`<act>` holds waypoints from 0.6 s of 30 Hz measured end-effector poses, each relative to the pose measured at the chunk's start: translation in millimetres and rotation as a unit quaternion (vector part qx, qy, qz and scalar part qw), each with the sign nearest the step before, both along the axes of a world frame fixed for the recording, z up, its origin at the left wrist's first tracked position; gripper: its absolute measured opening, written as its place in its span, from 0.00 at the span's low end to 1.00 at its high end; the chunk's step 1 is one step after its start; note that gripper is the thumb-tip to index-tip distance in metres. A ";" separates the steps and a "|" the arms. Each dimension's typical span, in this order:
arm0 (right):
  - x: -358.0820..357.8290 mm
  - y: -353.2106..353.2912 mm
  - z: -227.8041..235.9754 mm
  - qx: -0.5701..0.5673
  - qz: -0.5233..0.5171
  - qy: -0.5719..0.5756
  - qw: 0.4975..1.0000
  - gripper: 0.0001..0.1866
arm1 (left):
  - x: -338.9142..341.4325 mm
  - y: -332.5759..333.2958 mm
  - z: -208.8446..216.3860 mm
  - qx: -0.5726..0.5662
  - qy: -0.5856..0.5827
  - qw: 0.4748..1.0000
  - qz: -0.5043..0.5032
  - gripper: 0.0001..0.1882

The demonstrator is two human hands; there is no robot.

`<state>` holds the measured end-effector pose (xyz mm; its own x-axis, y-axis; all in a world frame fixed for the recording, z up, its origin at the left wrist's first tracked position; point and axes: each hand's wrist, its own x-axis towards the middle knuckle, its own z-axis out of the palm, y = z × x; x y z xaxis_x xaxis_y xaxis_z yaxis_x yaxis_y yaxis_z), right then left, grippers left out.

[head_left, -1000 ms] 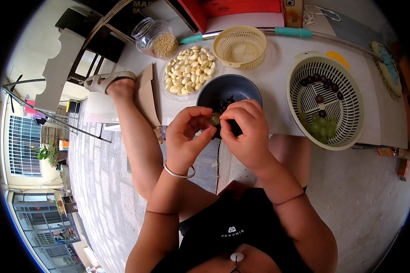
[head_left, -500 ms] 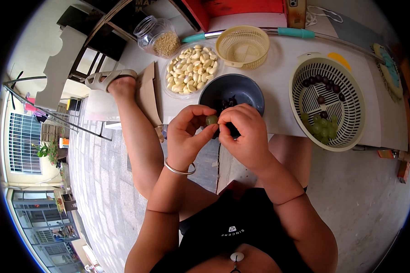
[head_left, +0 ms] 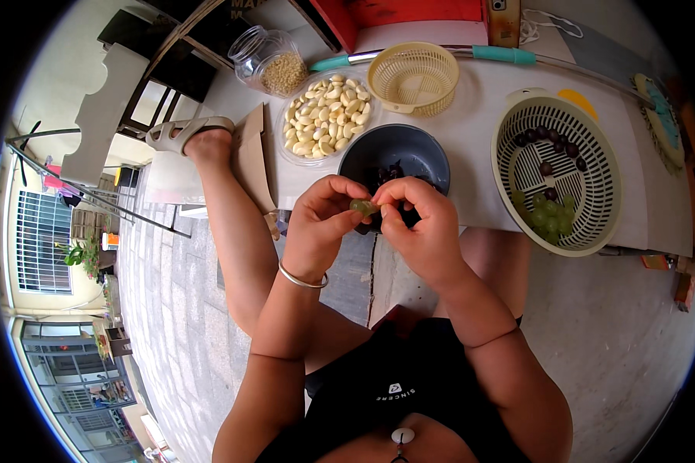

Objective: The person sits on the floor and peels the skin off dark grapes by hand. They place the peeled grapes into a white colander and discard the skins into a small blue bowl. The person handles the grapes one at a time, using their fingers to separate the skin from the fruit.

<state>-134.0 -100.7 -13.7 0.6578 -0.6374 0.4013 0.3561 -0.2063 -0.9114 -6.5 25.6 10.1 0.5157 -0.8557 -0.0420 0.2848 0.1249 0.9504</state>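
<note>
A green grape (head_left: pixel 361 207) is held between the fingertips and thumb of my left hand (head_left: pixel 316 228). My right hand (head_left: pixel 426 231) pinches a bit of skin at the grape's right side, with thumb and forefinger together. Both hands are over the near edge of a dark grey bowl (head_left: pixel 431 154). Dark purple scraps, apparently grape skins (head_left: pixel 386 173), lie inside it, partly hidden by my fingers. To the right, a pale colander (head_left: pixel 611 189) holds green grapes (head_left: pixel 548 216) at its near side and several dark grapes (head_left: pixel 554 137) at its far side.
A clear dish of pale peeled cloves, likely garlic (head_left: pixel 328 116), stands left of the bowl. Behind are a beige basket (head_left: pixel 378 81), a jar of grains (head_left: pixel 279 71) and a pole with teal grips (head_left: pixel 504 55). Folded cardboard (head_left: pixel 253 150) lies by my raised left leg (head_left: pixel 235 208).
My right fingertips have drawn slightly away to the right, and the skin at the grape's right side now stretches between the hands. The left hand has tilted a little; bowl and colander stay put.
</note>
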 end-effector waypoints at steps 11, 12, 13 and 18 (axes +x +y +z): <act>-1.8 -2.6 -2.4 -0.027 0.018 -0.025 0.999 0.06 | -1.5 -1.5 -1.4 -0.009 -0.093 0.995 0.035 0.15; -1.8 -2.7 -1.3 -0.022 0.026 -0.023 0.999 0.06 | -0.5 -0.8 -2.0 -0.014 -0.069 0.997 0.031 0.14; -2.6 -3.1 1.1 -0.018 0.035 -0.020 0.999 0.07 | 0.7 -0.6 -2.3 -0.020 -0.045 0.998 0.027 0.14; -1.5 -7.0 2.6 -0.033 -0.040 -0.022 0.998 0.07 | 9.7 -0.5 -2.4 -0.050 0.105 0.993 -0.032 0.13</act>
